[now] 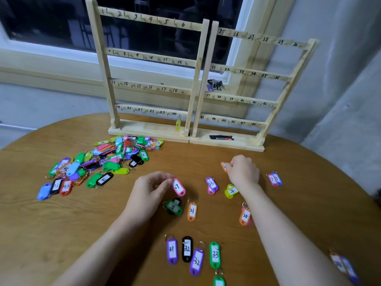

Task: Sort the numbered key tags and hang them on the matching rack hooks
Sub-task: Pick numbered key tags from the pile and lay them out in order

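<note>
To the far left of the left hand (151,187) lies a loose pile of key tags (99,162): small plastic ovals in green, blue, purple, pink, orange and black, each with a white paper label and a thin metal ring. The left hand is held low over the wooden table (61,213), fingers curled, and its fingertips pinch the top of a pink tag 27 (178,187), which hangs tilted just to the right of the hand.

Below this hand lie a green tag 20 (173,207) on top of a black one, and an orange tag 21 (192,211). Nearer the person, between the 2 forearms, is a row: purple 31 (172,251), black 32 (187,249), purple 32 (197,262), green 33 (215,254).

Between the hands lie a purple tag 13 (211,184) and a yellow tag 14 (231,190). The right hand (243,171) rests on the table with knuckles up and fingers curled, gripping a small orange tag (224,166) at its left edge; its number I cannot read. An orange tag 25 (245,216) lies beside the right forearm, and a red and blue pair marked 7 (274,178) is to the right of the hand.

Behind both hands stand 2 pale wooden racks (203,79), touching, with handwritten numbers over the hooks. One yellow tag (178,124) hangs near number 24.
</note>
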{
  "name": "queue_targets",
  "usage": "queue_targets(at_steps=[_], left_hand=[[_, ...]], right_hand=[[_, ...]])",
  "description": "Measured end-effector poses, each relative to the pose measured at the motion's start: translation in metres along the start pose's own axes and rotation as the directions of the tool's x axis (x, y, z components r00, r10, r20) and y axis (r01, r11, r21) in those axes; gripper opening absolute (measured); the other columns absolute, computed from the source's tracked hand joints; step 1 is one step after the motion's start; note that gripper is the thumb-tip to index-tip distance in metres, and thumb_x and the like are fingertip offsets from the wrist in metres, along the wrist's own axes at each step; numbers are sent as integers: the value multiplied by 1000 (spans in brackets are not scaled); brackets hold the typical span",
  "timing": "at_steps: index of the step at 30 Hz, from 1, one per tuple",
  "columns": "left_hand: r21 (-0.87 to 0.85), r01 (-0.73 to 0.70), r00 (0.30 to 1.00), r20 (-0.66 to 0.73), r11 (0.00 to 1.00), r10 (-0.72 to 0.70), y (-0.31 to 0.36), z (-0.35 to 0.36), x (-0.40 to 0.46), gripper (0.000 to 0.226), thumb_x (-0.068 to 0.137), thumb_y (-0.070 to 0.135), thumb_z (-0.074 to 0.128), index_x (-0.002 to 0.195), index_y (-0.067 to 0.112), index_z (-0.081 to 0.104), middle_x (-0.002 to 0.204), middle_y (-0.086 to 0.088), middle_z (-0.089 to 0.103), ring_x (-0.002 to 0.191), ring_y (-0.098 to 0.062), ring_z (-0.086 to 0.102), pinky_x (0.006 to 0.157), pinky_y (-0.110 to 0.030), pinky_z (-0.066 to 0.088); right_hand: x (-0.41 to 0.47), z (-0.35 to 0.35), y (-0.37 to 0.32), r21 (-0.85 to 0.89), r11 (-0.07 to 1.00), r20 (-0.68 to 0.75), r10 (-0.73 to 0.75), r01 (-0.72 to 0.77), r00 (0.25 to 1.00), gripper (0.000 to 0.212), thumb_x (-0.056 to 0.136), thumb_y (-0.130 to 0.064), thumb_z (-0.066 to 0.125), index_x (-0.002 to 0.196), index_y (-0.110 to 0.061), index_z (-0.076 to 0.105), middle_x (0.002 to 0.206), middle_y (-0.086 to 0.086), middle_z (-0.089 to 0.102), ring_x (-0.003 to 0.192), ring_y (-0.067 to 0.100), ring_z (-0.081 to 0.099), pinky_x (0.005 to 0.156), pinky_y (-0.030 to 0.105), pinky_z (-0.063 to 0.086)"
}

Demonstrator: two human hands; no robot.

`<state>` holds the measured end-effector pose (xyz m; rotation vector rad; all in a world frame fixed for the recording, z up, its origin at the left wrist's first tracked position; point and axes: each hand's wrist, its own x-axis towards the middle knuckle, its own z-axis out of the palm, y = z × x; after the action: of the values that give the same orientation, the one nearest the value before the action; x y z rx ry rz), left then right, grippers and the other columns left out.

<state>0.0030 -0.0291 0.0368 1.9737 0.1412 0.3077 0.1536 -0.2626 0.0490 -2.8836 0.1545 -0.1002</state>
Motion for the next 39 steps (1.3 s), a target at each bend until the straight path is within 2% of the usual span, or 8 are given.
queue_targets(at_steps=[7, 14, 18, 23, 31, 33, 36, 39], left_hand=[[24, -39, 996, 87, 999, 36, 21, 24, -12, 13, 98, 20, 64, 97, 28, 74, 93, 15, 74, 92, 5, 66, 73, -7, 47], [69, -78, 987, 148, 995, 67, 36, 72, -21, 18, 91, 5, 67, 99, 21, 72, 85, 4, 71, 70, -5, 62, 61, -10, 44], [75, -132, 968, 224, 988, 112, 46, 101, -25, 22, 90, 7, 68, 94, 28, 70, 84, 9, 72, 76, 5, 62, 65, -7, 41], [71, -207, 927, 333, 976, 172, 66, 137, -27, 16, 91, 7, 67, 89, 23, 69, 83, 11, 73, 76, 9, 62, 68, -4, 40], [124, -272, 885, 421, 954, 198, 83, 199, -10, 15, 90, 8, 69, 80, 20, 68, 71, 19, 66, 68, 10, 61, 72, -19, 44], [138, -268, 890, 415, 954, 190, 91, 213, -6, 22, 90, 15, 71, 75, 31, 65, 72, 19, 66, 75, 5, 63, 80, -26, 47], [215, -257, 884, 446, 942, 140, 104, 237, 1, 25, 90, 27, 70, 70, 39, 62, 90, 11, 67, 101, -19, 60, 98, -42, 42], [306, -271, 867, 489, 913, 94, 108, 261, 6, 20, 88, 38, 70, 70, 44, 64, 103, 3, 65, 114, -26, 49, 101, -44, 37]], right_hand=[[-35, -31, 45, 401, 916, -96, 13, 26, 995, 32, 96, -27, 61, 67, -13, 66, 61, 2, 65, 64, 25, 60, 53, 26, 41], [-111, -63, 104, 734, 678, -28, 80, -33, 996, 22, 96, -21, 66, 75, -15, 71, 63, -2, 69, 54, 10, 57, 60, 32, 47], [-152, -61, 140, 794, 605, -47, 162, -61, 986, 23, 96, -18, 67, 75, -13, 72, 63, 8, 66, 54, 11, 55, 60, 33, 44], [-189, -54, 183, 801, 592, -81, 257, -90, 963, 24, 97, -21, 65, 76, -17, 74, 64, 3, 68, 57, 14, 59, 60, 35, 47], [-218, -39, 203, 859, 504, -92, 335, -95, 938, 23, 97, -13, 66, 75, -13, 73, 58, 1, 62, 52, 10, 52, 58, 32, 45], [-221, -39, 209, 864, 493, -89, 340, -97, 936, 23, 97, -14, 67, 75, -15, 73, 59, 2, 62, 53, 10, 52, 59, 32, 45], [-224, -42, 216, 857, 506, -89, 330, -96, 940, 24, 96, -17, 67, 74, -18, 74, 60, 4, 63, 54, 10, 54, 59, 30, 47], [-226, -46, 224, 857, 506, -95, 343, -99, 934, 25, 97, -16, 66, 74, -18, 74, 59, 1, 65, 54, 7, 56, 57, 21, 47]])
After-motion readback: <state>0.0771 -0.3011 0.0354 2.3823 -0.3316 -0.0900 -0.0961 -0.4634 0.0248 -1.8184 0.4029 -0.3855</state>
